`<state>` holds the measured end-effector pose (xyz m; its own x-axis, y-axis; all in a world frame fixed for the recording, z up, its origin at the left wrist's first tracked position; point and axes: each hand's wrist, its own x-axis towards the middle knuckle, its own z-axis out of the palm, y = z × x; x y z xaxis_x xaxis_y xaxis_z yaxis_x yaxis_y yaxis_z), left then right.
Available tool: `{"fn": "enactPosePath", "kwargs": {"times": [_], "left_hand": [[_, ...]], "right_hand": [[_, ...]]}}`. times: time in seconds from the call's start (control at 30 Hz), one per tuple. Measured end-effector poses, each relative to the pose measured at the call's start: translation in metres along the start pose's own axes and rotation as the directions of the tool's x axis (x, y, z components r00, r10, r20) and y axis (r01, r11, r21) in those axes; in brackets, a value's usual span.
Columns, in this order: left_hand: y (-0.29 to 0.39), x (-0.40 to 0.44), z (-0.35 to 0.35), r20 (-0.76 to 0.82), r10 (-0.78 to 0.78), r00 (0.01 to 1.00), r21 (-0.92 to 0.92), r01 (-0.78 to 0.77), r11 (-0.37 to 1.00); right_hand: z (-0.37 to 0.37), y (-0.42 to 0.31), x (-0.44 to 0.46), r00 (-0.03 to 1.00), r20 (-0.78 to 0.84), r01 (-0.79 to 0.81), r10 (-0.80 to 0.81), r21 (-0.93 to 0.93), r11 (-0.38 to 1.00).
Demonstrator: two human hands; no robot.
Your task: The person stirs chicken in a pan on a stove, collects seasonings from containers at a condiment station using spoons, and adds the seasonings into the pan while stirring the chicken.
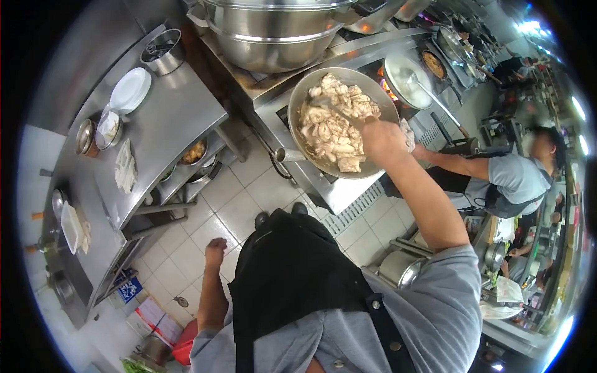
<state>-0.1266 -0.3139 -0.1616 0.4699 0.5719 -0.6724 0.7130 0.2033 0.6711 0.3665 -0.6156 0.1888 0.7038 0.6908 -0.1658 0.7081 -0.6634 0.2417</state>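
Note:
A wide metal wok full of pale, browned chunks of food, which look like meat, sits on the stove. My right hand is closed around the handle of a spatula at the wok's right side; its blade lies among the chunks. The wok's short hollow handle points left, with no hand on it. My left hand hangs low over the floor, away from the wok, its fingers curled; whether anything is in it is too small to tell.
A large steamer pot stands behind the wok. Right of it are a flame and a second wok with a ladle. A co-worker stands close on the right, an arm reaching towards the stove. A steel counter with plates runs along the left.

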Motion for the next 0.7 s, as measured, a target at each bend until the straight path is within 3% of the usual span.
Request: {"fn": "enactPosePath", "kwargs": {"times": [0.07,0.13,0.2,0.33,0.4,0.47,0.57,0.63,0.7], "left_hand": [[0.034,0.000,-0.008,-0.039,0.106,0.994,0.007,-0.106,0.994],[0.060,0.007,-0.016,-0.140,0.229,0.963,-0.032,-0.235,0.971],[0.102,0.009,-0.031,-0.274,0.381,0.883,0.049,-0.383,0.923],[0.189,0.018,-0.081,-0.462,0.580,0.671,0.054,-0.632,0.773],[0.244,0.016,-0.107,-0.500,0.641,0.582,0.227,-0.626,0.746],[0.280,0.032,-0.134,-0.420,0.845,0.332,0.596,-0.602,0.532],[0.291,0.081,-0.175,-0.434,0.843,0.316,0.771,-0.355,0.530],[0.264,0.135,-0.212,-0.427,0.821,0.379,0.796,-0.274,0.540],[0.260,0.142,-0.218,-0.360,0.743,0.565,0.833,-0.165,0.529]], "right_hand": [[-0.011,-0.014,-0.017,0.994,0.102,0.049,-0.045,-0.030,0.998],[-0.008,-0.014,-0.017,0.996,0.086,0.037,-0.033,-0.042,0.998],[-0.017,-0.007,-0.014,0.996,0.084,0.009,-0.006,-0.032,0.999],[-0.037,0.018,-0.009,0.957,-0.216,-0.169,0.192,0.121,0.978],[-0.046,0.004,-0.003,0.946,-0.086,-0.301,0.312,0.122,0.946],[-0.015,0.007,0.009,0.931,0.054,-0.363,0.360,0.060,0.930],[0.018,-0.005,-0.007,0.945,-0.020,-0.317,0.326,0.178,0.932],[0.019,0.003,-0.028,0.914,-0.081,-0.377,0.398,0.198,0.905],[-0.024,-0.007,-0.067,0.863,-0.127,-0.430,0.489,0.323,0.843]]}}
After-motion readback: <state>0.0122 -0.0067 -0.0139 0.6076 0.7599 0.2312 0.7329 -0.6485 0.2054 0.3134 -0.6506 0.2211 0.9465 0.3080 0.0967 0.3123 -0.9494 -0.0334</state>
